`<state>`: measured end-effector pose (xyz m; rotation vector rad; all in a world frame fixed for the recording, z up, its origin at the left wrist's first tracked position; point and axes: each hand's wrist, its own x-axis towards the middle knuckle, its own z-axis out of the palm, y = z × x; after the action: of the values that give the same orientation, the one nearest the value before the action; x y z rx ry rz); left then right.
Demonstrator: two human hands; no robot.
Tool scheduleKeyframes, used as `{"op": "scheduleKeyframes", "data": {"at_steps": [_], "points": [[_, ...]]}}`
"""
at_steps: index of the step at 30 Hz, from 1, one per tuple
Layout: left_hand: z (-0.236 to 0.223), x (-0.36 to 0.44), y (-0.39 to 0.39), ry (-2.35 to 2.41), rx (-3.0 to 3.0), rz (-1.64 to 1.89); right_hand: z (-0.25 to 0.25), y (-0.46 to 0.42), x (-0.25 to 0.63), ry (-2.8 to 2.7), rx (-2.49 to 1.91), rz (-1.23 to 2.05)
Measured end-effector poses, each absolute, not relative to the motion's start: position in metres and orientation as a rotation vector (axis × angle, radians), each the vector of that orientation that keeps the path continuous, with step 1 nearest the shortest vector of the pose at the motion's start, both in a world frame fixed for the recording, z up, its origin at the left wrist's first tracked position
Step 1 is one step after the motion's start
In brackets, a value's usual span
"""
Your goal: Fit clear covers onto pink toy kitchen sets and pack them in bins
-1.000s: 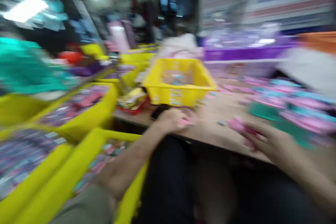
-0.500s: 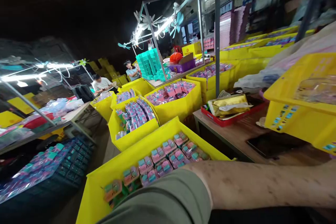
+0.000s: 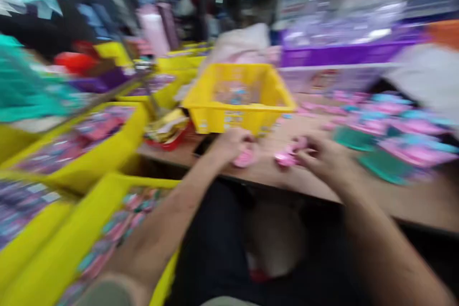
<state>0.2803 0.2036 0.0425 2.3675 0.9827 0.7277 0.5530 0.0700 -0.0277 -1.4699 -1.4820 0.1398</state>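
Observation:
My left hand [image 3: 232,144] is over the front part of the table, its fingers closed on a small pink plastic piece [image 3: 244,157]. Across from it, my right hand [image 3: 319,154] pinches another shiny pink plastic piece [image 3: 286,158]; motion blur hides its exact shape. The two pieces are apart. Just beyond my left hand stands a yellow plastic basket [image 3: 238,110] with clear items inside. To the right of my right hand lie stacked pink and blue parts [image 3: 416,129] on green trays [image 3: 385,167].
Yellow bins [image 3: 96,220] packed with small wrapped sets stand at my left. A red tray [image 3: 172,141] sits beside the basket. Purple crates [image 3: 344,55] holding clear plastic parts line the back of the brown table [image 3: 426,196]. A white bag [image 3: 423,76] is at the right.
My view has swung right, from the yellow bins to the table. Both hands are now in view with pink pieces; before, only an arm and sleeve showed.

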Motion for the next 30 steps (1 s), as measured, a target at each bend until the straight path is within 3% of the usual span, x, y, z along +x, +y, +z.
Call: {"op": "scheduleKeyframes", "data": {"at_steps": [3,6,20,30], "points": [[0.024,0.352,0.184,0.583,2.212,0.689,-0.034,0.004,0.577,-1.389,-1.574,0.094],[0.024,0.362,0.164,0.448,2.019,0.788,-0.048,-0.015,0.562,-1.324,-1.436,0.159],[-0.011,0.377,0.114,0.359,1.726,0.789,-0.077,-0.037,0.544,-1.192,-1.134,0.496],[-0.016,0.373,0.113,0.323,1.869,0.700,-0.079,-0.038,0.551,-1.323,-1.046,0.436]]}}
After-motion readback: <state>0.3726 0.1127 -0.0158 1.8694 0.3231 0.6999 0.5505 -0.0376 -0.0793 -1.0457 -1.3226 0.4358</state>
